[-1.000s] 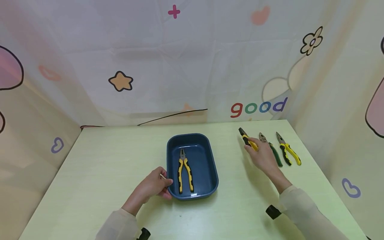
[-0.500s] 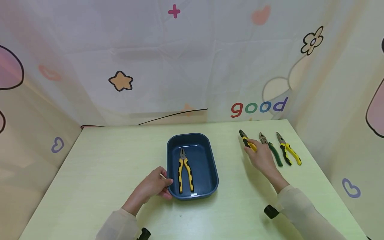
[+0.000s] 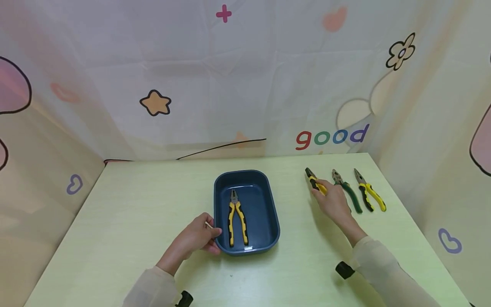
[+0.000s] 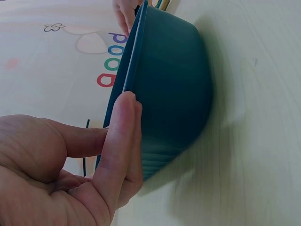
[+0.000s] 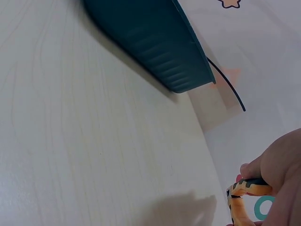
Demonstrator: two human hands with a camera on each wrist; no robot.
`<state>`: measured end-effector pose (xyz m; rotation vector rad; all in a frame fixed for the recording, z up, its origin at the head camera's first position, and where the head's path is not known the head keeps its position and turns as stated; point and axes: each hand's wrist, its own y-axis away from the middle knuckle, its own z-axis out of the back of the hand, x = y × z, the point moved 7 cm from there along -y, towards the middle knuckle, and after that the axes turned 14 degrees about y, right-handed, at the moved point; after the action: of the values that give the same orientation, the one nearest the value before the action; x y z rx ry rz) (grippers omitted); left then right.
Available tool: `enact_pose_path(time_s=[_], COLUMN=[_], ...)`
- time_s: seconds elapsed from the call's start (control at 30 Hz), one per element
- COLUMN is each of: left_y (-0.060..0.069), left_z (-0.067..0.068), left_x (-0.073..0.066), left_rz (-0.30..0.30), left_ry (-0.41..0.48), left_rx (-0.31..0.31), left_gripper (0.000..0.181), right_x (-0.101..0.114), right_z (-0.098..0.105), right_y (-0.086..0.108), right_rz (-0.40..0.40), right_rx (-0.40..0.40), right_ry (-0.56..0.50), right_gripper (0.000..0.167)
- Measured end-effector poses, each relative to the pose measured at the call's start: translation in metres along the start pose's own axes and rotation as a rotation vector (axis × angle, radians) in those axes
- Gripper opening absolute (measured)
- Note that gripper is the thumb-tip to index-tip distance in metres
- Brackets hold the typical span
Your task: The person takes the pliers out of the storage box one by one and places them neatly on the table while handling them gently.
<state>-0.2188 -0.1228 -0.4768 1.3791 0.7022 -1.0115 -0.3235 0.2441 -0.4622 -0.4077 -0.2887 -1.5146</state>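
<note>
In the head view my left hand pinches the left rim of a dark blue plastic tray, thumb inside and fingers against the outer wall. The left wrist view shows this pinch on the tray wall from close by. A pair of pliers with yellow-and-black handles lies inside the tray. To the right, my right hand grips another yellow-and-black pliers by the handles, its head pointing to the back left. Its handles show at the right wrist view's edge; my hand hides the rest.
Just right of my right hand lie green-handled pliers, and beyond them yellow-and-black long-nose pliers. The pale wooden table meets a printed curtain at the back and sides.
My right hand and the pliers in it have shifted slightly toward me, and the right sleeve has drifted a little left. The left hand and tray stay in place.
</note>
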Motion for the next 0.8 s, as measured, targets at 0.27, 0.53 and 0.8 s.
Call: enact_pose_path(time_s=[0.27, 0.53, 0.8], left_y=[-0.0008, -0.002, 0.0], left_z=[0.0005, 0.0012, 0.0], left_x=[0.0001, 0.0004, 0.0008], left_rz=[0.006, -0.003, -0.004], left_ry=[-0.004, 0.0, 0.025], left_rx=[-0.004, -0.01, -0.001], left_gripper=[0.017, 0.018, 0.016], right_x=[-0.0018, -0.0027, -0.003], right_z=[-0.0039, -0.0061, -0.0064], right_y=[-0.0007, -0.0026, -0.0039], right_rz=[-0.056, -0.064, -0.067], right_rx=[0.036, 0.042, 0.037], right_ry=[0.02, 0.015, 0.014], right_gripper=[0.047, 0.047, 0.047])
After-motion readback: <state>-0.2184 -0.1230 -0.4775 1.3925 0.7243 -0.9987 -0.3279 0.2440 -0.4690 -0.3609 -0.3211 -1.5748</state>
